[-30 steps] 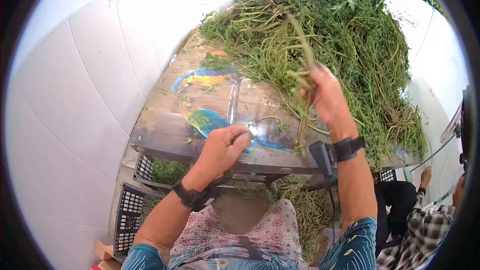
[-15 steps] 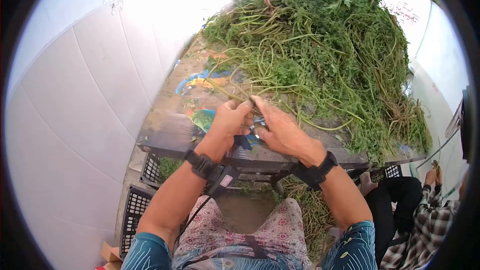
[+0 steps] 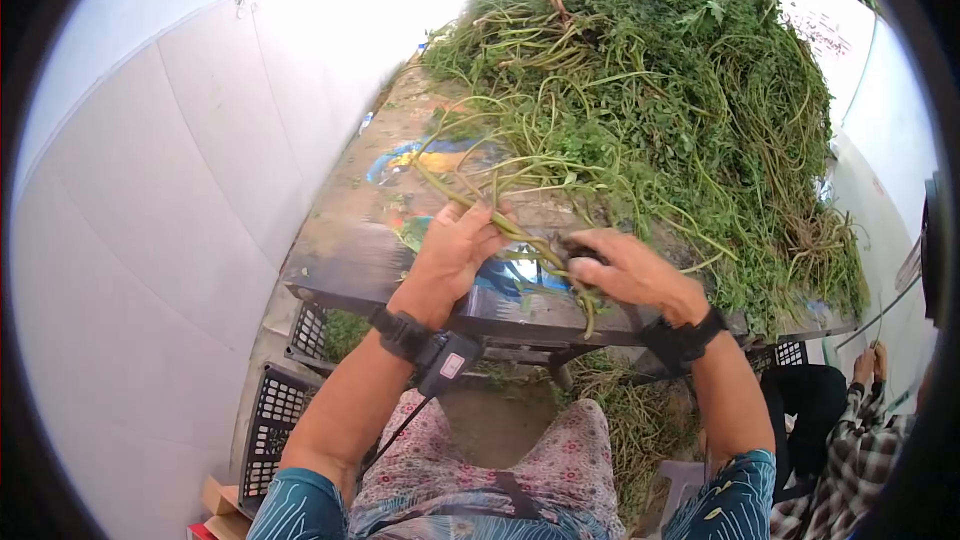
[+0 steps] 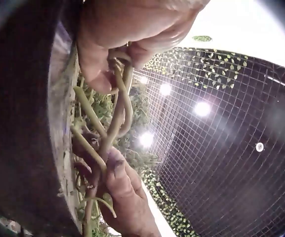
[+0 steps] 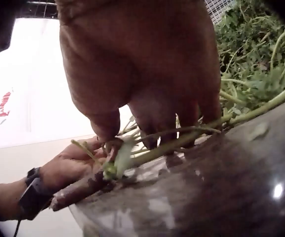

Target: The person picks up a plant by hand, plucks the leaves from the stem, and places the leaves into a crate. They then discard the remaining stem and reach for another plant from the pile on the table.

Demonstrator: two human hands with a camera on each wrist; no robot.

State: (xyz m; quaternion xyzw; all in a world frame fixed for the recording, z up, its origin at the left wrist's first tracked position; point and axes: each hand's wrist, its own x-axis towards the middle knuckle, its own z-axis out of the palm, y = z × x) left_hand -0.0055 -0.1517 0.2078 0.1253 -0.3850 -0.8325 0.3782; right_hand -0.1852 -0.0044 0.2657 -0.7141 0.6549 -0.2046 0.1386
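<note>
Green heap (image 3: 690,100) at two o'clock, floral trousers (image 3: 545,450) at six.
From my remote seat I see yellowish-green stems (image 3: 512,230) mid-view, over a brown tabletop (image 3: 345,230) painted blue, yellow and orange toward eleven o'clock; I make out black crates (image 3: 272,410) with gridded sides at eight, teal sleeves (image 3: 300,500) with pale line patterns at seven and five, and a brown-and-white checked shirt (image 3: 850,465) at four.

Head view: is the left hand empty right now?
No, the left hand pinches green stems between thumb and fingers above the table.
</note>
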